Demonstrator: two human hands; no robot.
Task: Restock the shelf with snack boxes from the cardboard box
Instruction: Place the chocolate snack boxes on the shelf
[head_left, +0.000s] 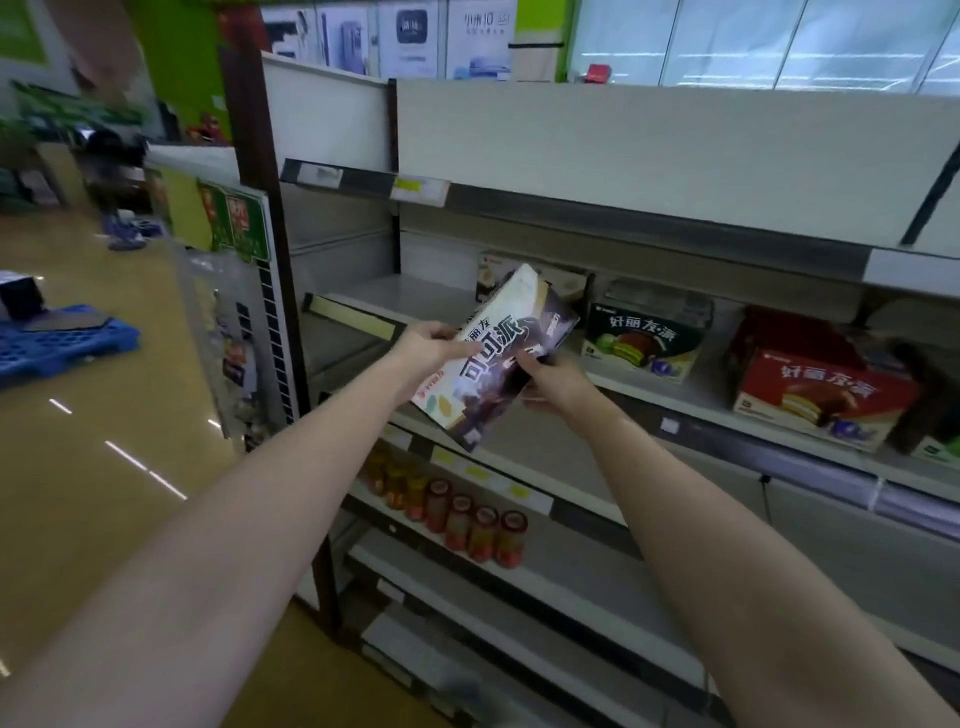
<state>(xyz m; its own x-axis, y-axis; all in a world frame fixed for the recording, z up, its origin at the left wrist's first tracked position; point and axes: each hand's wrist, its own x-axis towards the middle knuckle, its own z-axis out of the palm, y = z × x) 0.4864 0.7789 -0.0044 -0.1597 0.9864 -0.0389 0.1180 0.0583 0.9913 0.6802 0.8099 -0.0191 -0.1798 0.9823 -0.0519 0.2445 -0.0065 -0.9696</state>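
Tilting up toward the shelf (649, 395), the snack box (498, 358) is held at its sides by the left hand (431, 345) and right hand (550, 382).

You are holding a snack box (498, 358) of glossy printed cardboard. The shelf (649, 395) before you appears matt painted metal. Glass jars (467, 525) below show shiny surfaces. The floor (104, 441) is smooth, reflective.

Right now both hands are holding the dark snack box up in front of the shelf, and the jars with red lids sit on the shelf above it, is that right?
Not quite. The head view shows the jars on a shelf below the dark snack box, not above it. The left hand and right hand do both hold it before the shelf.
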